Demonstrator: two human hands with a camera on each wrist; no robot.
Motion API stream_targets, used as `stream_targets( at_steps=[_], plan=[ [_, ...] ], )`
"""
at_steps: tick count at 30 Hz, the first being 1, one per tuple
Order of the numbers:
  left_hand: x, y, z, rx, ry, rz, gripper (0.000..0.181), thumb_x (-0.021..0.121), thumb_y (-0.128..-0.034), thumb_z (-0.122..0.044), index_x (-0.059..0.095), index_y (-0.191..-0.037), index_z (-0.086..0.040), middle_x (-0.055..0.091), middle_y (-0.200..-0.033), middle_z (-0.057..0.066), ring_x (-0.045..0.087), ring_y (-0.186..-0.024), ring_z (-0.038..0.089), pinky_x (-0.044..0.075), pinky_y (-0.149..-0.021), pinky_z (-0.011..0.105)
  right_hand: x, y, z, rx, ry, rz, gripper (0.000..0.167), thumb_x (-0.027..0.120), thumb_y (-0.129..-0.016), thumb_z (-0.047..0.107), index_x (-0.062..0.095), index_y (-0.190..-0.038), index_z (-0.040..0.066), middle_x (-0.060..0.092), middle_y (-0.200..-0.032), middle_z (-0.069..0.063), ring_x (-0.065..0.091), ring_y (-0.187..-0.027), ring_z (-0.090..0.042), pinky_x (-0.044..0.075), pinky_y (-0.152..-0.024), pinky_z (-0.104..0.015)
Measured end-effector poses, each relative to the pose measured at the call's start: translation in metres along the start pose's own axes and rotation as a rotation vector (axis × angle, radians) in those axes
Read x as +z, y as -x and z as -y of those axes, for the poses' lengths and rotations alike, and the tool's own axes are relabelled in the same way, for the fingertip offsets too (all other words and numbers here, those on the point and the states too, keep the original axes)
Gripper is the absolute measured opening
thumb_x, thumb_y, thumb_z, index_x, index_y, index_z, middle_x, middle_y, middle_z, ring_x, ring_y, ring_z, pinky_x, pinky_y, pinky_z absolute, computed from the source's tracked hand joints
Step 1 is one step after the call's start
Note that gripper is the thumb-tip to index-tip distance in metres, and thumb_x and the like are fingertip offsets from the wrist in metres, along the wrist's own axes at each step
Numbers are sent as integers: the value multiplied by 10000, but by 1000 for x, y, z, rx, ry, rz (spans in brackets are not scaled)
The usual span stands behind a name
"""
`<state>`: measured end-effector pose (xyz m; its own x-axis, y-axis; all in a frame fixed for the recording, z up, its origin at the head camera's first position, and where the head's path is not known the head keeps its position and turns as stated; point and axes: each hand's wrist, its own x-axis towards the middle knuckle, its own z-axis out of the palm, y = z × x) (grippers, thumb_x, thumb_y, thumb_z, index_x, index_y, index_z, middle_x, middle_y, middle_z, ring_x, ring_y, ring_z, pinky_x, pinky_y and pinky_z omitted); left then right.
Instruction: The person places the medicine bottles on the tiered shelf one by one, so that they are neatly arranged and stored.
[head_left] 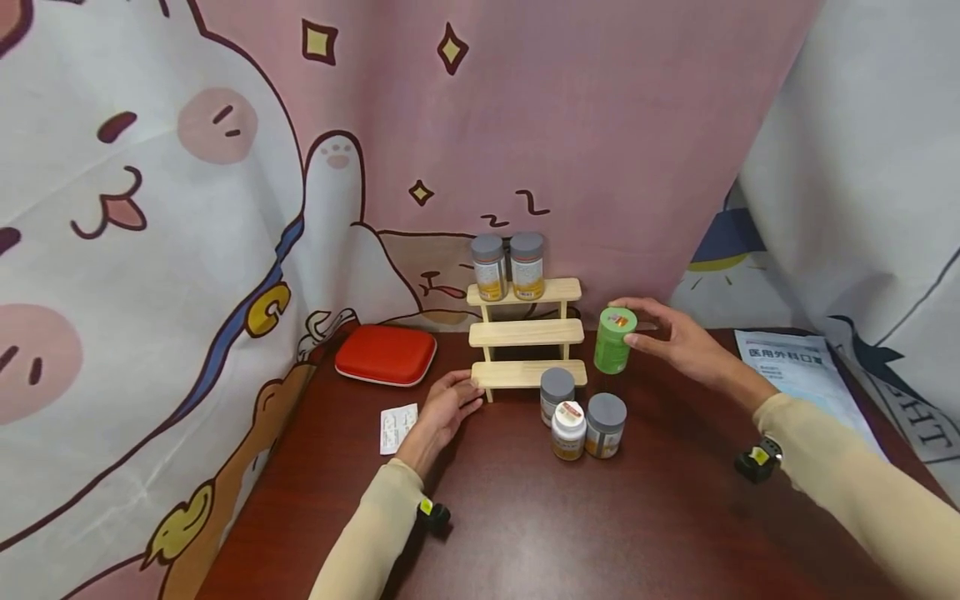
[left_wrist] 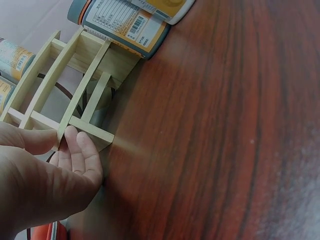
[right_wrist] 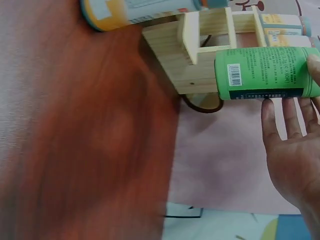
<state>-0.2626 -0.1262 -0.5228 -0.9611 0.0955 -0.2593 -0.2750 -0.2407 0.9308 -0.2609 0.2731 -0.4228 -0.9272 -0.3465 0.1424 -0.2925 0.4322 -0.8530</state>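
Behind shelf [head_left: 527, 333] and table [head_left: 525, 533] hangs printed cloth [head_left: 637, 125].

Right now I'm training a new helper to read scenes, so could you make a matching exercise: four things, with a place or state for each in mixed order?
1. green bottle
2. red case
3. white-capped bottle
4. wooden rack

A. beside two grey-lidded jars on the table
B. gripped at its left end by the left hand
C. held in the right hand
D. lying left of the rack

Pairs: 1-C, 2-D, 3-A, 4-B
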Motion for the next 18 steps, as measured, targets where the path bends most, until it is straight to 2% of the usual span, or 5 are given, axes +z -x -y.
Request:
stream_targets(
  at_steps=[4, 8, 13, 18],
  plan=[
    [-2, 1, 4, -9, -7, -7, 303, 563, -1046, -14, 523, -1343, 25, 629, -1018, 9, 681, -971, 168, 606, -928, 295, -1, -8, 8, -29, -29, -33, 512, 666, -1057, 229, 503, -1541, 259, 558, -1423, 12, 635, -1226, -153, 563, -934, -180],
    [-3, 2, 5, 3, -3, -17, 303, 554, -1042, 5, 520, -1340, 46, 623, -1013, 22, 677, -965, 180, 593, -1048, 388, -4, -21, 17, -78, -43, -46, 521, 672, -1051, 184, 508, -1544, 221, 524, -1423, -10, 622, -1226, -134, 613, -906, -208],
    [0, -1, 4, 15, 9, -1, 310, 549, -1043, 9, 514, -1348, 48, 623, -1031, 30, 679, -961, 177, 519, -1170, 499, -9, -38, 29, -141, 18, -83, 522, 682, -1044, 180, 525, -1539, 225, 533, -1432, -21, 624, -1214, -138, 616, -881, -196],
    [1, -2, 2, 15, 14, -3, 313, 548, -1041, 12, 517, -1350, 47, 621, -1036, 36, 681, -960, 177, 511, -1179, 502, -9, -52, 40, -198, 57, -102, 526, 694, -1035, 180, 536, -1533, 243, 561, -1407, -18, 629, -1206, -180, 586, -885, -150]
  ],
)
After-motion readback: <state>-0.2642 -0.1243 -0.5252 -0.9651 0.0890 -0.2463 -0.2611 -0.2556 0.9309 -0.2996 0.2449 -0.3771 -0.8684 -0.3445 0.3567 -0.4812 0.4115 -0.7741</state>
